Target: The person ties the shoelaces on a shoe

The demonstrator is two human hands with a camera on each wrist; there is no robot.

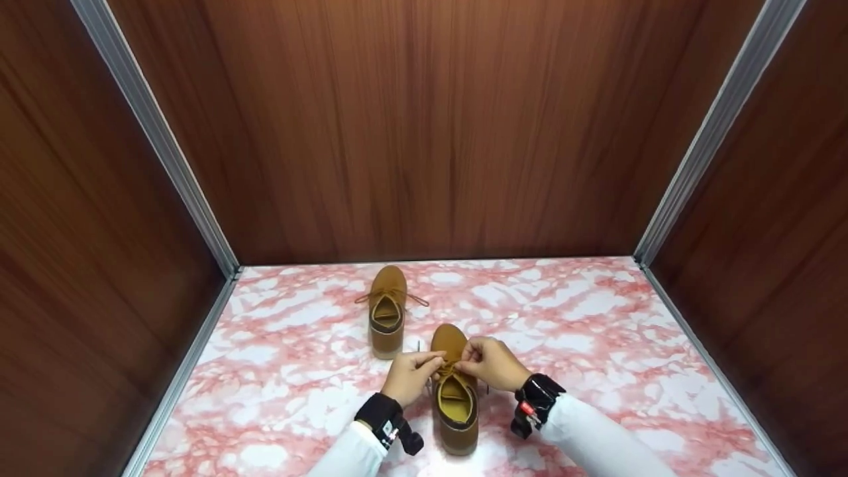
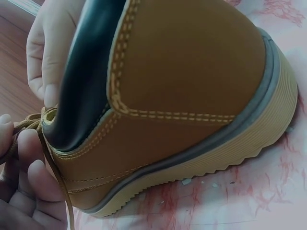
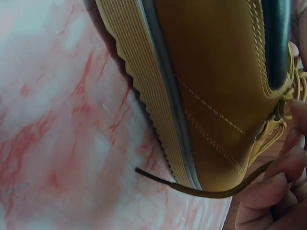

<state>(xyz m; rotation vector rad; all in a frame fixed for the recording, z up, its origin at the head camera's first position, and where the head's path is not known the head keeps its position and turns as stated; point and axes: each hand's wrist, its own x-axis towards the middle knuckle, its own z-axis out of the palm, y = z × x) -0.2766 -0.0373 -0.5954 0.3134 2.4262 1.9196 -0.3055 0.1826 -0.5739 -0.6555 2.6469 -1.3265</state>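
Observation:
A tan lace-up shoe (image 1: 458, 434) with a dark padded collar stands upright, toe pointing away, between both hands. My left hand (image 1: 409, 377) is at the left side of its lacing and pinches a brown shoelace (image 2: 58, 172) between thumb and fingers. From the other side, my right hand (image 1: 497, 363) pinches the lace at the front of the opening. In the right wrist view, a lace end (image 3: 211, 194) with a dark tip trails out from the fingers (image 3: 268, 196) along the shoe's side. Fingers partly cover the knot area.
Farther back and to the left stands the matching shoe (image 1: 387, 281), its lace tied in a bow with loops spread sideways. Red-and-white marbled table surface (image 1: 285, 371) lies under both. Brown wood-grain panels (image 1: 424, 132) with metal corner strips enclose the back and sides.

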